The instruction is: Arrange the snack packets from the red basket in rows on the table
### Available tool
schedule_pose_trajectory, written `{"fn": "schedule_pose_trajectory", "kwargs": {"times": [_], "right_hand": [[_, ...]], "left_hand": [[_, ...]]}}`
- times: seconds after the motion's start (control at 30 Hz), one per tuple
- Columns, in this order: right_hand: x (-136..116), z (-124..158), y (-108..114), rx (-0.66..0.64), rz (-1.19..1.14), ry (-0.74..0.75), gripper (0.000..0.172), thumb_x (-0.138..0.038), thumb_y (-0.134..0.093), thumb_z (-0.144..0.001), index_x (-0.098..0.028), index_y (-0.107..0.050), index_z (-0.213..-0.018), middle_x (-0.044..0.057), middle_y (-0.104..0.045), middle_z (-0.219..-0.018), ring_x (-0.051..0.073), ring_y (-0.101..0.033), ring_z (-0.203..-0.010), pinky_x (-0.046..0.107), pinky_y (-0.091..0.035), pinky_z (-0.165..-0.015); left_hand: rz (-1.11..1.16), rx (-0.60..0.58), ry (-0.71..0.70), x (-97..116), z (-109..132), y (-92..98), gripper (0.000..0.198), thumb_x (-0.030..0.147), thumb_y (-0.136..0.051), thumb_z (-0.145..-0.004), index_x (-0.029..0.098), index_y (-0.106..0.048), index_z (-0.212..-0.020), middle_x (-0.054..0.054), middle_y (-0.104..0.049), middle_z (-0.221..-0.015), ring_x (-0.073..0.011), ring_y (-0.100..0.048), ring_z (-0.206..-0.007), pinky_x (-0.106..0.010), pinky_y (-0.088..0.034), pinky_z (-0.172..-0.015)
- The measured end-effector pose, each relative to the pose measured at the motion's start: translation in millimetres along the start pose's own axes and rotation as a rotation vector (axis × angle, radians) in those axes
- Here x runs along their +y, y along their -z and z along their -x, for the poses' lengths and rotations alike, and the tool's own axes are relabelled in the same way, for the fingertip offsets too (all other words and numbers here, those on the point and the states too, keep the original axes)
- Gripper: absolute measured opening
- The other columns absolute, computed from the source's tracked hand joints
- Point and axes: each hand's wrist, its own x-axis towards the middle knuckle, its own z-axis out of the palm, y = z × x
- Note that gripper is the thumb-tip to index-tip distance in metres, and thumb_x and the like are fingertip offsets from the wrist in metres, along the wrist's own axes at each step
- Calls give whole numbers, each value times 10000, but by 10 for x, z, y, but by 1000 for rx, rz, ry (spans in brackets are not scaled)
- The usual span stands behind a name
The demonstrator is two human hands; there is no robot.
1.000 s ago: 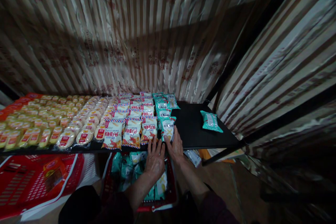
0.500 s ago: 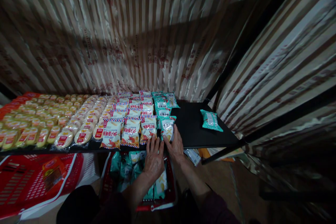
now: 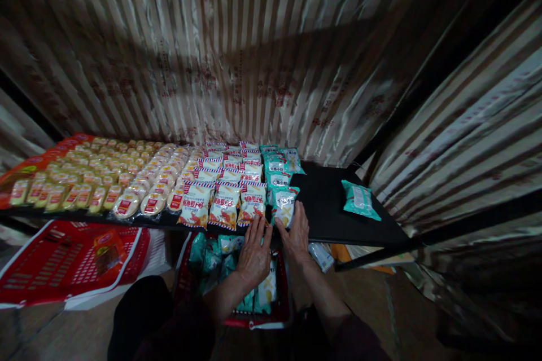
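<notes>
A teal-and-white snack bag stands at the front of a row of similar teal bags on the black shelf. My right hand is at its lower right, thumb against the front and fingers along the right edge, gripping it. My left hand has its fingers stretched out and holds nothing. Its fingertips are at the shelf's front edge, by the lower end of a white snack bag with a striped top. Below my left forearm, a red basket contains several teal bags.
Another teal bag lies apart on the shelf's right side. Round packaged cakes and small yellow packs fill the left. A larger red basket stands below. Striped curtain hangs behind, and a dark frame bar crosses at right.
The view has shifted, so the shelf and goods appear farther right. My hands keep nearly the same places by the front teal bag.
</notes>
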Motion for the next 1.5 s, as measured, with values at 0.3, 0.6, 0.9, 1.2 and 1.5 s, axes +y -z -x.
{"fn": "schedule_pose_trajectory", "kwargs": {"times": [0.3, 0.6, 0.9, 1.2, 1.5], "right_hand": [[-42, 48, 3, 32, 26, 18, 846, -652, -417, -827, -153, -188, -1472, 216, -280, -1487, 377, -298, -1348, 576, -311, -1020], [-56, 79, 17, 57, 108, 98, 787, -635, -431, -839, -188, -250, -1462, 186, -212, -1528, 378, -220, -1383, 599, -279, -1037], [-100, 34, -39, 101, 152, 195, 688, -555, -458, -869, -237, -289, -1454, 150, -232, -1537, 369, -268, -1370, 570, -342, -1019], [-72, -15, -86, 142, 136, 219, 707, -520, -461, -886, -207, -229, -1475, 169, -215, -1537, 358, -275, -1367, 562, -341, -1034], [-54, -22, -106, 125, 139, 231, 678, -483, -444, -905, -195, -221, -1477, 176, -203, -1535, 343, -279, -1367, 535, -357, -1037]], "left_hand": [[-89, 40, 72, -235, 127, 350, 536, 58, -438, -794, 102, -441, -1329, -191, -252, -1524, -321, -12, -1446, -554, -289, -1107], [-249, 327, 433, -794, 280, 699, 525, 220, -469, -873, 102, -404, -1380, -206, -124, -1555, -367, -55, -1438, -573, -218, -1115], [-274, 360, 526, -1237, 248, 731, 530, 348, -503, -883, 153, -451, -1374, -196, -151, -1553, -375, -187, -1415, -538, -285, -1079], [-211, 401, 462, -1332, 200, 656, 511, 303, -456, -908, 114, -423, -1382, -211, -189, -1539, -358, -217, -1408, -509, -340, -1049], [-206, 405, 449, -1380, 188, 567, 510, 280, -445, -908, 81, -422, -1378, -246, -203, -1523, -367, -198, -1412, -534, -293, -1075]]}}
